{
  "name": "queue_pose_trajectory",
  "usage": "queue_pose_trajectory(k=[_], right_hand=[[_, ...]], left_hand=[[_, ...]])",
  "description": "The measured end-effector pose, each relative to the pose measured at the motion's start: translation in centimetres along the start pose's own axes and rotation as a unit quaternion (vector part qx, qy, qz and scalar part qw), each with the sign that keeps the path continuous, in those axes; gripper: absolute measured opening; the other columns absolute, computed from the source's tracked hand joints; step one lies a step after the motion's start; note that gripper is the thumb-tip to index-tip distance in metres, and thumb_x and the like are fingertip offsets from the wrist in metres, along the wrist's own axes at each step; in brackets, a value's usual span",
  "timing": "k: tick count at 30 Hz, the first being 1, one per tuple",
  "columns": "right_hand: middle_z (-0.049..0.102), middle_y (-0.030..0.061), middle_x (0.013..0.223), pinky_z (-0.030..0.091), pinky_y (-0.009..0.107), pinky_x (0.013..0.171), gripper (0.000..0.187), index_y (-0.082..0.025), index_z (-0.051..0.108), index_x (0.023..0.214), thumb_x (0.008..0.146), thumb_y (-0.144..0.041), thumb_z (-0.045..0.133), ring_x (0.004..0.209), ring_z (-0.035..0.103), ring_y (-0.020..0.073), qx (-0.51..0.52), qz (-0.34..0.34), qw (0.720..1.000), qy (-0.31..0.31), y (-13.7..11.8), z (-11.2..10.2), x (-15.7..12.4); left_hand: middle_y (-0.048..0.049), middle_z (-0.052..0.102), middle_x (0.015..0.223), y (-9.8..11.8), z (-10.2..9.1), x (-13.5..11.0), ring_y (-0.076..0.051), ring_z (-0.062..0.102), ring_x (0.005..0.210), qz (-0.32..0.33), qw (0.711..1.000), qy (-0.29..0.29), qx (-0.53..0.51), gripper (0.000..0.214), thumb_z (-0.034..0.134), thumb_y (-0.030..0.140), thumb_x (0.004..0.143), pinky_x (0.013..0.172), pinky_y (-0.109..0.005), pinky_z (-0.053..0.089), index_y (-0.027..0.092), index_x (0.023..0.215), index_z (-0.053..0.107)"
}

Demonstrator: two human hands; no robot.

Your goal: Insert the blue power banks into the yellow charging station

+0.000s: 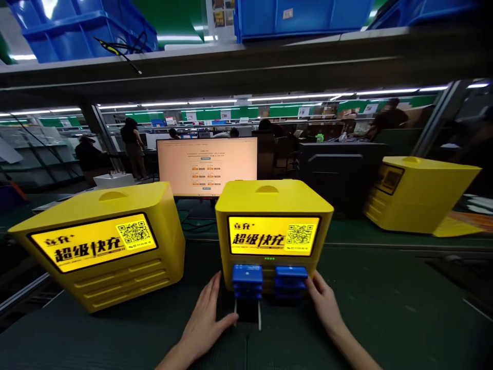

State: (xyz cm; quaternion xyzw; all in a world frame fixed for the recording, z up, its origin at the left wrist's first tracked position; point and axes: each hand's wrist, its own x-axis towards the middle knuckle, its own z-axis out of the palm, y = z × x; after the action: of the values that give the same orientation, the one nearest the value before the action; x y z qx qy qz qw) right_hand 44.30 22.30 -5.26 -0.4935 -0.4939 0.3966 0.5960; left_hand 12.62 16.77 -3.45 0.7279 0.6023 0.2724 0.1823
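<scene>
On the dark green bench (385,308) in front of me stand three yellow charging boxes. The left box (103,241) sits at ten o'clock, the right box (419,195) tilted at two o'clock, and the middle box (273,221) at twelve, with a monitor (207,165) behind it. Blue power banks (269,280) stick out of the middle box's lower slots. My left hand (206,318) lies open at six o'clock, thumb touching a black device (247,311) under the left stack. My right hand (322,300) rests fingers loose against the right stack.
</scene>
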Motion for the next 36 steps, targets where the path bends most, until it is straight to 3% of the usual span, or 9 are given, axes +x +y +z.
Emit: queue_pose_trajectory(k=[4,8,14,16,18,20,23,28,36], right_hand=[[0.054,0.0125,0.128,0.04,0.045,0.1,0.075,-0.012,0.05,0.13,0.074,-0.06,0.064,0.116,0.05,0.033,0.011,0.011,1.0,-0.026,0.6,1.9,0.1],[0.053,0.0111,0.129,0.038,0.044,0.101,0.072,-0.014,0.047,0.133,0.078,-0.057,0.063,0.118,0.049,0.0321,0.011,0.009,0.999,-0.034,1.0,1.7,-0.1],[0.052,0.0111,0.131,0.036,0.045,0.103,0.071,-0.014,0.046,0.133,0.08,-0.058,0.061,0.12,0.047,0.0328,0.003,0.005,0.999,-0.036,0.9,1.8,-0.1],[0.05,0.0125,0.133,0.034,0.045,0.104,0.071,-0.013,0.044,0.134,0.081,-0.058,0.058,0.122,0.045,0.0321,0.0,0.0,0.999,-0.044,0.8,1.7,-0.1],[0.046,0.0121,0.136,0.033,0.043,0.106,0.071,-0.014,0.041,0.136,0.083,-0.059,0.055,0.125,0.042,0.0301,0.005,-0.007,0.998,-0.069,0.7,1.3,-0.2],[0.038,0.0104,0.142,0.031,0.042,0.108,0.081,-0.017,0.033,0.141,0.078,-0.058,0.063,0.13,0.035,0.0284,-0.011,-0.02,0.994,-0.106,0.6,0.9,-0.5],[0.027,0.0093,0.149,0.023,0.043,0.112,0.101,-0.02,0.018,0.146,0.069,-0.05,0.076,0.135,0.024,0.0273,-0.114,-0.061,0.983,-0.131,0.7,0.6,-0.9],[0.026,0.0104,0.148,0.019,0.046,0.112,0.091,-0.021,0.015,0.146,0.077,-0.048,0.069,0.136,0.023,0.0263,-0.211,-0.1,0.966,-0.109,0.6,0.9,-1.3],[0.029,0.0104,0.147,0.019,0.046,0.112,0.085,-0.02,0.026,0.142,0.075,-0.051,0.068,0.135,0.022,0.0286,-0.1,-0.076,0.992,-0.017,-1.5,3.0,-1.5]], left_hand=[[-0.0142,0.04,0.14,0.4,2.3,2.7,-0.031,0.036,0.131,-0.053,0.962,0.146,-0.224,0.087,0.072,0.047,0.067,0.109,-0.047,0.03,0.018,0.139,0.032],[-0.0137,0.036,0.141,1.3,2.1,3.1,-0.03,0.033,0.133,-0.047,0.943,0.177,-0.278,0.087,0.071,0.052,0.068,0.111,-0.046,0.026,0.02,0.139,0.031],[-0.0127,0.027,0.145,4.5,0.4,3.7,-0.028,0.027,0.136,-0.03,0.92,0.216,-0.325,0.091,0.063,0.064,0.071,0.112,-0.042,0.026,0.02,0.142,0.025],[-0.0136,0.028,0.143,5.1,0.0,4.1,-0.028,0.029,0.134,-0.051,0.912,0.234,-0.333,0.09,0.059,0.067,0.072,0.112,-0.042,0.027,0.018,0.141,0.027],[-0.0147,0.029,0.142,4.9,-0.2,4.2,-0.028,0.029,0.134,-0.062,0.914,0.233,-0.327,0.091,0.057,0.069,0.072,0.113,-0.042,0.026,0.016,0.14,0.027],[-0.0147,0.023,0.147,3.7,-0.1,4.0,-0.03,0.022,0.138,-0.036,0.937,0.199,-0.285,0.103,0.065,0.068,0.065,0.115,-0.044,0.022,0.016,0.143,0.021],[-0.0145,0.017,0.151,1.5,0.5,3.4,-0.032,0.017,0.139,-0.035,0.969,0.136,-0.202,0.116,0.072,0.06,0.06,0.115,-0.047,0.02,0.018,0.146,0.007],[-0.0138,0.02,0.151,-0.1,1.4,3.2,-0.032,0.02,0.139,-0.062,0.979,0.122,-0.152,0.099,0.064,0.057,0.07,0.113,-0.05,0.025,0.019,0.144,0.01],[-0.016,0.023,0.149,1.6,1.3,3.8,-0.031,0.02,0.139,-0.073,0.957,0.173,-0.221,0.088,0.055,0.064,0.075,0.114,-0.05,0.02,0.017,0.141,0.022]])
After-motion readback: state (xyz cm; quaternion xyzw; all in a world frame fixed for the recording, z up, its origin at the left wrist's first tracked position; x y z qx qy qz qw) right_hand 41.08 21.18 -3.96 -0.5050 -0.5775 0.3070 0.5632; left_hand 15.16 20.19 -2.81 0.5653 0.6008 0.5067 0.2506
